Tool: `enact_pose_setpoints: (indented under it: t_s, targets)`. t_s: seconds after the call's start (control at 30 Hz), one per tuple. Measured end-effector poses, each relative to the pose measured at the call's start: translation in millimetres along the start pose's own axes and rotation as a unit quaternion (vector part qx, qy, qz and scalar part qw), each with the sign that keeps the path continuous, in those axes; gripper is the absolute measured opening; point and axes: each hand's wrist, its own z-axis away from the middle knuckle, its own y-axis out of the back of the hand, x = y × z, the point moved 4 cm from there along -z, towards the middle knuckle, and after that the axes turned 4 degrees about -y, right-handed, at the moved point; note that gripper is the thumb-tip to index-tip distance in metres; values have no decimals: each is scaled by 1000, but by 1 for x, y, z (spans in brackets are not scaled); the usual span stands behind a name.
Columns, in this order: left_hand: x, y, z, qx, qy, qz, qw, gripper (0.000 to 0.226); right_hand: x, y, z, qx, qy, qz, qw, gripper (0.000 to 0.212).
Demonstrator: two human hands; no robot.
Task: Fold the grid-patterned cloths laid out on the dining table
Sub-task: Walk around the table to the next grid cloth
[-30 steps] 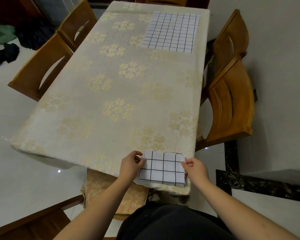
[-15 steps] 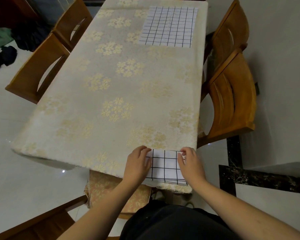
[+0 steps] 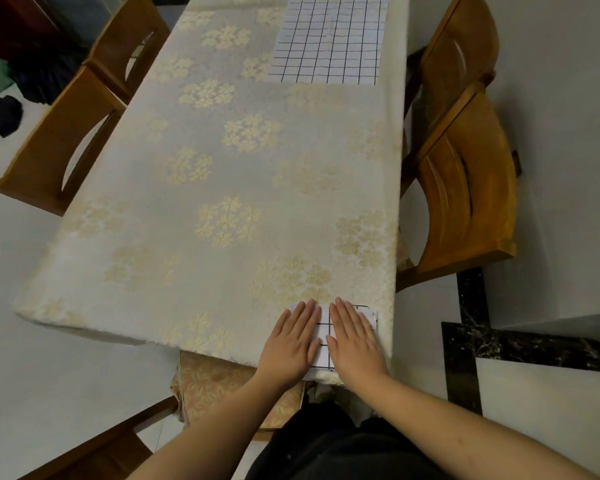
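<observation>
Both hands lie flat, palms down, side by side on the folded cloth (image 3: 323, 336) at the near right corner of the worktop (image 3: 222, 174). The left hand (image 3: 293, 342) covers the cloth's left part and the right hand (image 3: 355, 341) its right part, with a narrow strip of grid pattern showing between them. The fingers (image 3: 307, 315) of both hands are straight, close together and pointing away from the person; they press on the cloth and grasp nothing. Both forearms reach in from the bottom of the view, bare. The folded cloth is small, and its near edge lies close to the worktop's near edge. A second grid cloth (image 3: 329, 39) lies spread flat at the far right end of the worktop, well apart from the hands, its edges roughly square with the worktop's sides. The worktop is covered by a cream tablecloth with gold flower clusters. Two wooden chairs (image 3: 461, 161) stand along the right side and two more (image 3: 66, 133) along the left. A cushioned seat (image 3: 219, 386) sits under the near edge, by the left forearm. Dark and green clothes (image 3: 0, 98) lie on the floor at far left.
</observation>
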Motion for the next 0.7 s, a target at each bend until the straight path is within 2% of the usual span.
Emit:
enact_pose_setpoints:
  t_s: [0.37, 0.7]
  targets:
    - [-6, -4, -3, -60, 38, 9, 997, 63, 16, -6, -2, -28, -3, 27, 999, 67]
    - [-18, 1, 5, -75, 78, 5, 994, 75, 22, -2, 2, -30, -18, 36, 999, 73]
